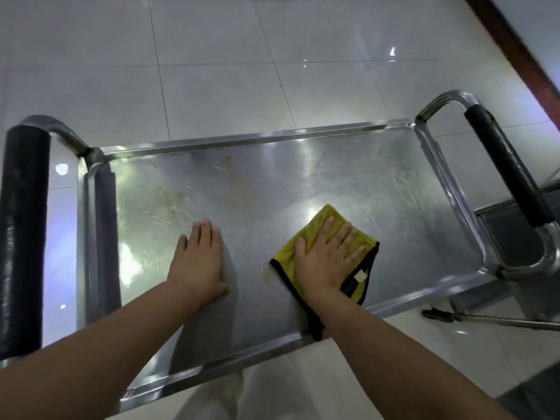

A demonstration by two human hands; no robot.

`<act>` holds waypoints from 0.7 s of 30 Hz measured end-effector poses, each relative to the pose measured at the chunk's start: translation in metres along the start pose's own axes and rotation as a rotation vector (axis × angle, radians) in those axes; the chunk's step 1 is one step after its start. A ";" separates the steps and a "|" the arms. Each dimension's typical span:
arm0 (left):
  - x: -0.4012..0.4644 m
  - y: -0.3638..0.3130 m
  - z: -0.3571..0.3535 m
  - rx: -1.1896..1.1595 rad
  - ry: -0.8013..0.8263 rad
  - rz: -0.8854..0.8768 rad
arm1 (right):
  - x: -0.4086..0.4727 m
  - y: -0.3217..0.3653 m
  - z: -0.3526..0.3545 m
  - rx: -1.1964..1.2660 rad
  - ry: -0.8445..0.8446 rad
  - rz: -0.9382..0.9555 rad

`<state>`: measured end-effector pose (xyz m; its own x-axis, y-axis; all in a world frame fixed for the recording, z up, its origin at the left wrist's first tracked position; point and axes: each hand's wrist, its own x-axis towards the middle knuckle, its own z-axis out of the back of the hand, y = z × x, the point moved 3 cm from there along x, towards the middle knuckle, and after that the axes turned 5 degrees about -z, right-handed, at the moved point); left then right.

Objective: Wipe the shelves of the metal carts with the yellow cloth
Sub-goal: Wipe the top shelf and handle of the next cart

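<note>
Here right hand (pixel 325 262) flattens yellow cloth (pixel 318 234), corner pointing away.

The setting looks like a commercial or institutional service area, perhaps a canteen or catering space, though the exact kind cannot be told. A stainless steel cart (pixel 333 177) with a scratched, stained tray shelf and tube handles (pixel 509 174) wrapped in black padding stands on a floor (pixel 212 71) of large glossy white tiles. A dark red-brown skirting strip (pixel 521 53) runs along the far right edge.
</note>
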<state>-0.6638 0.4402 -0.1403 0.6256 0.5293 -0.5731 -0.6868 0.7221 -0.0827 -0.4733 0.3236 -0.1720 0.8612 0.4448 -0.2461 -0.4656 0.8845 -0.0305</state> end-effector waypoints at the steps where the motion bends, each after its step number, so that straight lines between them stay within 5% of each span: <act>1: 0.000 0.000 0.000 -0.007 -0.002 0.001 | 0.010 0.009 0.004 -0.003 -0.004 0.003; 21: 0.018 0.010 0.007 -0.118 0.008 0.068 | 0.157 0.174 0.038 -0.046 -0.056 0.354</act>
<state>-0.6566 0.4602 -0.1452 0.5735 0.5716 -0.5869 -0.7666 0.6271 -0.1384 -0.4115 0.5531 -0.1791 0.6541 0.7308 -0.1954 -0.7447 0.6674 0.0030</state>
